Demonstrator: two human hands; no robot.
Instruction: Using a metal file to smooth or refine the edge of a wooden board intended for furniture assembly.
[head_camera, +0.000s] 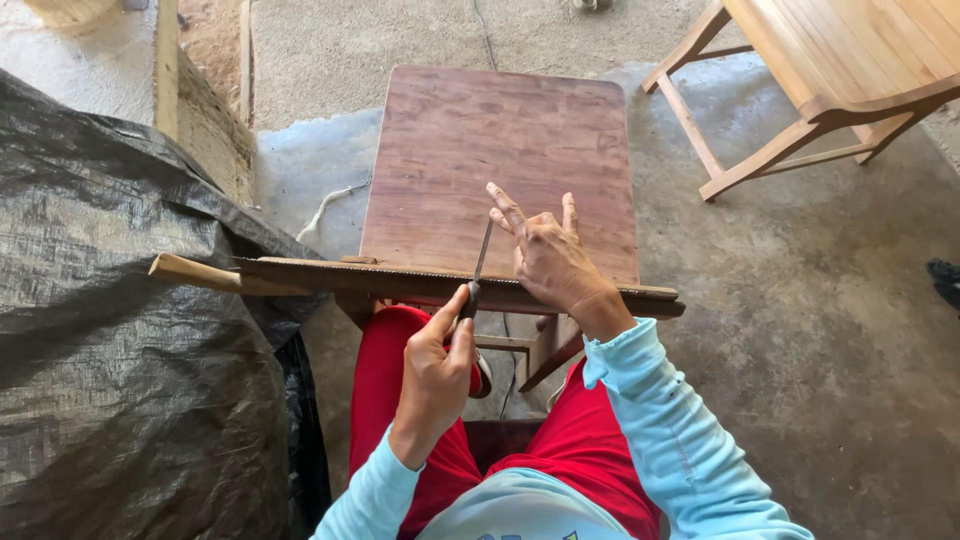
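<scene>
Gripping the handle of a thin file (482, 252), the left hand (436, 375) lays its tip across the toothed saw blade (400, 277) on the worktop (500, 150). Just right, the right hand (548, 255) presses the blade, fingers spread. I judge the filing midway; I cannot tell which teeth are done.

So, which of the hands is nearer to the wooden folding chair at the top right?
Right. The right hand rests on the saw blade, on the wooden folding chair side; the left hand grips the file handle lower, farther away.
</scene>
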